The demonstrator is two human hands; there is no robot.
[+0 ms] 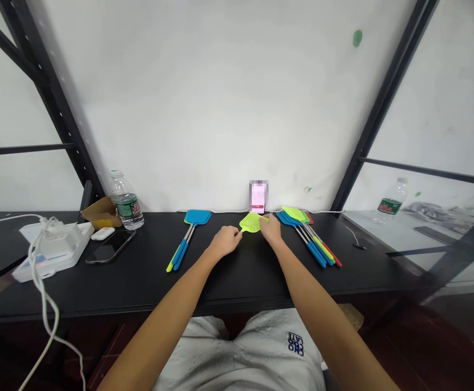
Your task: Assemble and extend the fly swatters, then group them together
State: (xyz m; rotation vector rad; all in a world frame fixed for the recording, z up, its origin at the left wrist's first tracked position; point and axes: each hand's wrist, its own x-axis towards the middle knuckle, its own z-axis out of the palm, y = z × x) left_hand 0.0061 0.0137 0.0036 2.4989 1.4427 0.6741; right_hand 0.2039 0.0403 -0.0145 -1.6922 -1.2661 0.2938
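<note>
Between my hands is a yellow-green fly swatter (251, 222) with a perforated head, held over the black table. My left hand (226, 240) is closed around its neck, just below the head. On the other side, my right hand (271, 228) grips the head's right edge. To the left lies a small stack of fly swatters, a blue one (198, 217) on top and a yellow-green one partly under it. A fanned pile of several swatters lies to the right, with a yellow-green head (294, 213) uppermost and blue and red ones beneath.
A phone with a lit screen (258, 196) leans on the wall behind my hands. At left stand a water bottle (127, 203), a cardboard box (102, 213), a dark phone (111, 247), a white case (102, 233) and a power strip (63, 247) with cables. A cable end (359, 246) lies right.
</note>
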